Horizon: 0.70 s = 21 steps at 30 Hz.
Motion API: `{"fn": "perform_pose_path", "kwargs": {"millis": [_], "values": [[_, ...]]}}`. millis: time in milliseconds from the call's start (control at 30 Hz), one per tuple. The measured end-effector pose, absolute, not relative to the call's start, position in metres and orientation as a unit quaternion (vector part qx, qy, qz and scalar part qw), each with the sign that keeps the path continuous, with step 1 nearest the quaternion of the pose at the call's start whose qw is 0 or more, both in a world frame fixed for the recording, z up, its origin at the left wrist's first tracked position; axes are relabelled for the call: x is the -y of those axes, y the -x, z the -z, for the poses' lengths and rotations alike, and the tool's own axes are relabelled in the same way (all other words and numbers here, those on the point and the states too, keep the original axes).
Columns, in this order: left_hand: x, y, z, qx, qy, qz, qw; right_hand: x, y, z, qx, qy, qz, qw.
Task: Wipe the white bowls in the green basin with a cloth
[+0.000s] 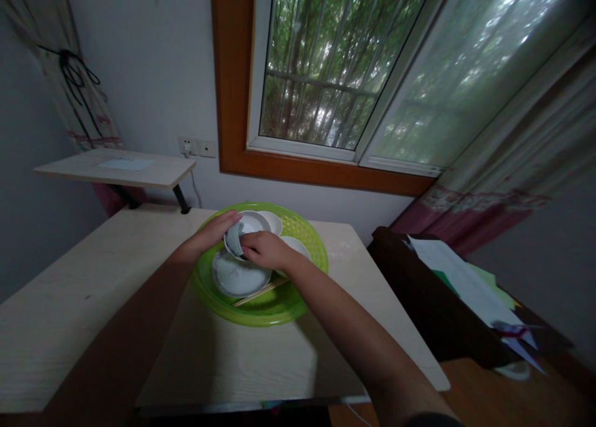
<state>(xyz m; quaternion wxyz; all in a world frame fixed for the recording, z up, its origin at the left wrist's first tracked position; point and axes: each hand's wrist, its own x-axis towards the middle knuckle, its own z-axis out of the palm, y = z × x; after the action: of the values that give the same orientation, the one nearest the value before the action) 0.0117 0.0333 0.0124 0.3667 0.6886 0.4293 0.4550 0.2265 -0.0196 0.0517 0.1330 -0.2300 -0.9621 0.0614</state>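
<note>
My left hand [217, 227] grips the rim of a white bowl [254, 221], which is held tilted above a green basin [267, 317]. With its fingers closed, my right hand [265, 251] presses a grey-blue cloth [234, 238] against the inside of that bowl. Below the bowl a white plate [239, 277] lies in the basin. Two more white bowls sit there: one bowl [274, 222] behind the held one, another bowl [298, 246] to the right, partly covered by my right wrist. A pair of chopsticks [261, 292] lies beside the plate.
The basin stands on a pale wooden table [93, 296]. A raised shelf [116, 167] with a sheet of paper on it is at the back left. Behind the table are a wall and a window [335, 67]. Papers [465, 278] lie on dark furniture to the right.
</note>
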Motion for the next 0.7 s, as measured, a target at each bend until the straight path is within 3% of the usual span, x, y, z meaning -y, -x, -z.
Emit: {"fn": "perform_pose_path", "kwargs": {"millis": [367, 700], "values": [[-0.029, -0.016, -0.021, -0.438, -0.688, -0.459, 0.352, 0.028, -0.219, -0.057, 0.905, 0.394, 0.098, 0.129], [-0.023, -0.014, -0.023, -0.42, -0.701, -0.431, 0.383, 0.03, -0.219, -0.06, 0.878, 0.467, 0.082, 0.07]]}}
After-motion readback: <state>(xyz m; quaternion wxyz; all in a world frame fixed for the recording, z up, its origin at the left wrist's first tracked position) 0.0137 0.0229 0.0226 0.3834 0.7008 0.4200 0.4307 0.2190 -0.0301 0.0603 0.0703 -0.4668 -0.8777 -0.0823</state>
